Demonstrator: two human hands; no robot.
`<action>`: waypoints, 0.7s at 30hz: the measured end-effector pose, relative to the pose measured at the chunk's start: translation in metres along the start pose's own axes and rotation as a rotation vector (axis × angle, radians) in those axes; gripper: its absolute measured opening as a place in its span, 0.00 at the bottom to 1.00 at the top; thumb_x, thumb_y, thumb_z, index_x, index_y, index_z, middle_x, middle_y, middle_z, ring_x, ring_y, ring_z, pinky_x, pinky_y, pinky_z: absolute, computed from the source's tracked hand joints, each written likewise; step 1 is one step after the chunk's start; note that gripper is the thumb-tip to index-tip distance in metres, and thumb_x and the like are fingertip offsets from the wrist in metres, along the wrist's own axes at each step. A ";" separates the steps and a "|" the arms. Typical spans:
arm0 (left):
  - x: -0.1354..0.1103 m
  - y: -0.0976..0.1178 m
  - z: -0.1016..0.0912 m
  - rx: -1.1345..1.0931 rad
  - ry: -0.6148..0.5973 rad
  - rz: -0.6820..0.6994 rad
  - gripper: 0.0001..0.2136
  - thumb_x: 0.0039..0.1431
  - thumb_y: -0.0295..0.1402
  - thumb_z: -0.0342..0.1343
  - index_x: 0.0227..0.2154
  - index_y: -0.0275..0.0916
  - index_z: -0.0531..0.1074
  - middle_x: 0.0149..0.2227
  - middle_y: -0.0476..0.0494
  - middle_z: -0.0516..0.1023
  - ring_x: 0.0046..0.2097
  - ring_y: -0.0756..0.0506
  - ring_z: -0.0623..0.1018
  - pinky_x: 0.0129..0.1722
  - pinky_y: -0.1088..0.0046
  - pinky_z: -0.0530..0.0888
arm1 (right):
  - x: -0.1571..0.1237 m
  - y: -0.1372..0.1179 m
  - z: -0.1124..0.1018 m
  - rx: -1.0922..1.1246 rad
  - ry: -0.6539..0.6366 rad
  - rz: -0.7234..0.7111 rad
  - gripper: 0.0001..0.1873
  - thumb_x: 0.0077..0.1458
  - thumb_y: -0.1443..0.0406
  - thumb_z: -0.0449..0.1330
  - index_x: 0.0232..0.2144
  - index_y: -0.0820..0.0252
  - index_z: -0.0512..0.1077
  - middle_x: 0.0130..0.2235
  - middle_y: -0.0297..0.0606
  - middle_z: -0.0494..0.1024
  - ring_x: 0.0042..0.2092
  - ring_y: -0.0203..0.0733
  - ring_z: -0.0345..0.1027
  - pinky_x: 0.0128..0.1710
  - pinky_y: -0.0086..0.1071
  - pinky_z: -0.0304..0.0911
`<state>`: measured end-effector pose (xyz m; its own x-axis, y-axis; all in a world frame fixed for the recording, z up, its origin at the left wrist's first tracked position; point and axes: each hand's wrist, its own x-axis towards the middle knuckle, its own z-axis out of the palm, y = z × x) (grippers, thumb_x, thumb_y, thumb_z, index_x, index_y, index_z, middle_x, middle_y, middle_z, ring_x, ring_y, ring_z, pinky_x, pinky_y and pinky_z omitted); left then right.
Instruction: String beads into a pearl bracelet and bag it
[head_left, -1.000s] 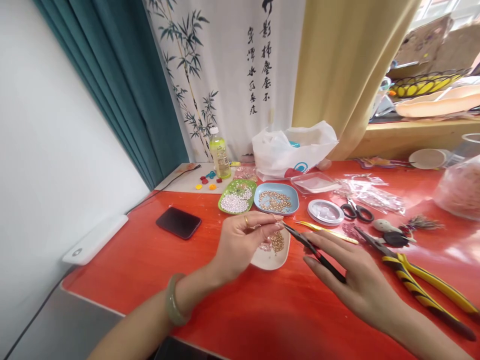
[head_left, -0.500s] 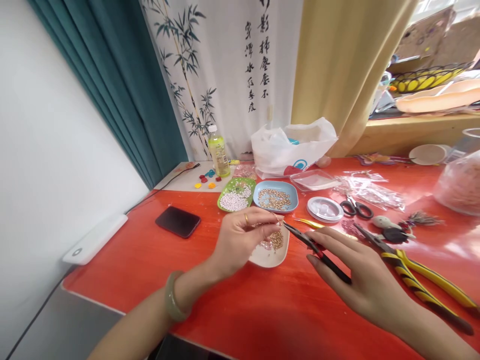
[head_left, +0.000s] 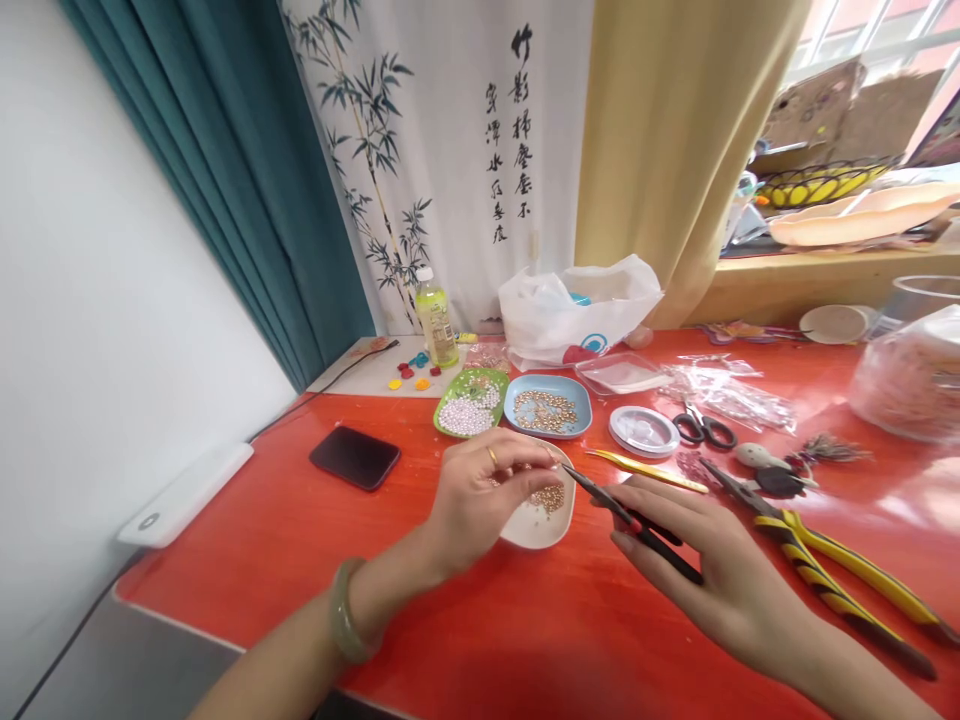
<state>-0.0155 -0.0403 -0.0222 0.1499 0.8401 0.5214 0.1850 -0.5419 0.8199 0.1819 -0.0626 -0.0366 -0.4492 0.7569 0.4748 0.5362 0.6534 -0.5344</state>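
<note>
My left hand (head_left: 480, 500) is closed in a pinch above a white dish (head_left: 536, 530); the small piece at its fingertips is too tiny to name. In my right hand (head_left: 705, 545) are black pliers with red marks (head_left: 630, 518), their narrow jaws pointing left, close to the left fingertips. Gold beads (head_left: 550, 497) lie in the white dish, partly hidden by my left hand. Behind it stand a blue dish (head_left: 585, 420) of gold beads and a green dish (head_left: 442, 425) of white beads.
Yellow tweezers (head_left: 649, 470), a round clear case (head_left: 643, 432), black-handled scissors (head_left: 705, 430) and yellow-black pliers (head_left: 817, 570) lie to the right. A phone (head_left: 355, 458) is on the left. At the back are a bottle (head_left: 436, 320) and a white plastic bag (head_left: 555, 320).
The view has tilted up slightly, so the table sits lower in the picture. The pliers' handles look more spread, and their tip remains near my left fingertips.
</note>
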 end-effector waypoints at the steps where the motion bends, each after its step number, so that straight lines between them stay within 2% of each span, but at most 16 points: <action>1: 0.000 0.001 0.000 0.026 -0.001 0.016 0.02 0.47 0.31 0.59 0.26 0.41 0.75 0.29 0.46 0.77 0.28 0.50 0.73 0.25 0.75 0.70 | 0.000 -0.001 0.000 0.007 -0.006 0.007 0.10 0.52 0.67 0.52 0.37 0.56 0.69 0.31 0.40 0.75 0.31 0.42 0.69 0.28 0.33 0.66; 5: 0.000 0.001 -0.001 0.087 -0.011 0.075 0.02 0.47 0.31 0.58 0.26 0.42 0.74 0.28 0.47 0.77 0.27 0.51 0.72 0.26 0.75 0.69 | 0.001 -0.002 -0.001 0.032 -0.032 0.024 0.10 0.52 0.67 0.52 0.37 0.56 0.69 0.29 0.38 0.75 0.29 0.40 0.68 0.28 0.32 0.66; 11: 0.001 0.000 -0.002 0.167 -0.022 0.149 0.02 0.49 0.31 0.57 0.26 0.42 0.74 0.27 0.46 0.77 0.28 0.49 0.73 0.29 0.73 0.69 | -0.001 0.000 -0.002 0.007 -0.029 0.003 0.13 0.52 0.67 0.53 0.41 0.55 0.69 0.33 0.40 0.76 0.33 0.43 0.69 0.28 0.32 0.66; 18: 0.001 -0.001 -0.005 0.302 -0.060 0.318 0.03 0.51 0.28 0.55 0.29 0.40 0.72 0.29 0.45 0.77 0.31 0.50 0.74 0.32 0.73 0.69 | 0.000 -0.002 -0.003 0.005 -0.012 0.012 0.13 0.51 0.67 0.53 0.40 0.55 0.71 0.32 0.40 0.76 0.29 0.41 0.68 0.25 0.32 0.65; 21: 0.001 -0.004 -0.005 0.341 -0.038 0.426 0.03 0.51 0.27 0.55 0.30 0.39 0.71 0.29 0.46 0.77 0.30 0.50 0.73 0.31 0.74 0.70 | 0.000 -0.003 -0.003 0.003 -0.036 0.027 0.11 0.52 0.66 0.53 0.38 0.57 0.71 0.30 0.39 0.75 0.28 0.39 0.67 0.25 0.31 0.65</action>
<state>-0.0208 -0.0368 -0.0237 0.3141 0.5464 0.7764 0.4040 -0.8170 0.4115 0.1826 -0.0644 -0.0324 -0.4603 0.7741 0.4347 0.5465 0.6329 -0.5484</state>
